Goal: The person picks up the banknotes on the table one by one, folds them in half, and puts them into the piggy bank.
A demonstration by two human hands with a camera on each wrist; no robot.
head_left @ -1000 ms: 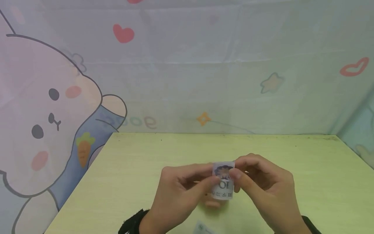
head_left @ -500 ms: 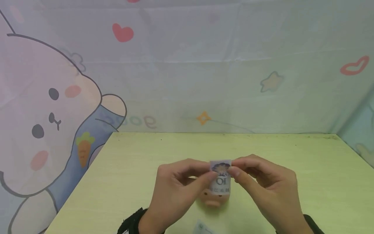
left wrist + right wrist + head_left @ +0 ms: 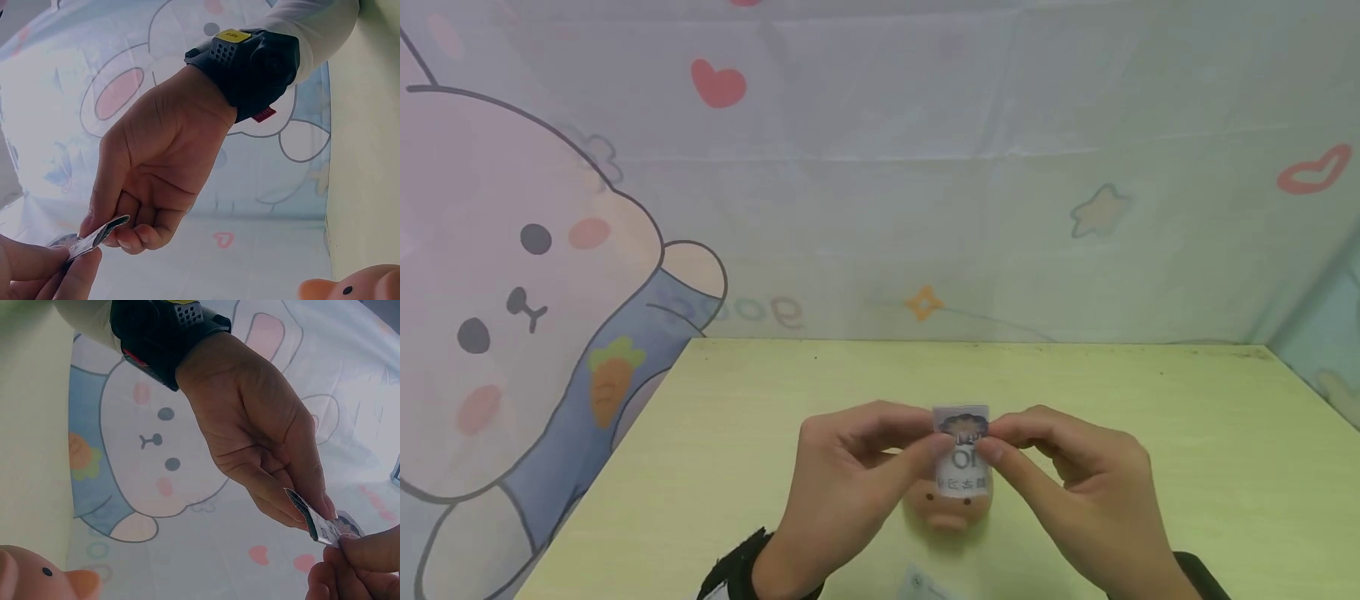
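Cartoon-rabbit cloth (image 3: 535, 275) hangs behind a pale green table (image 3: 1187, 433). Over the table's near middle, both hands hold a small folded banknote (image 3: 961, 450) upright, printed with a "10". The left hand (image 3: 850, 492) pinches its left edge between thumb and forefinger, and the right hand (image 3: 1067, 492) pinches the right edge the same way. Just below the note stands a pink piggy bank (image 3: 951, 510), partly hidden behind it. A small pale slip, perhaps another note (image 3: 925, 583), lies at the near edge.
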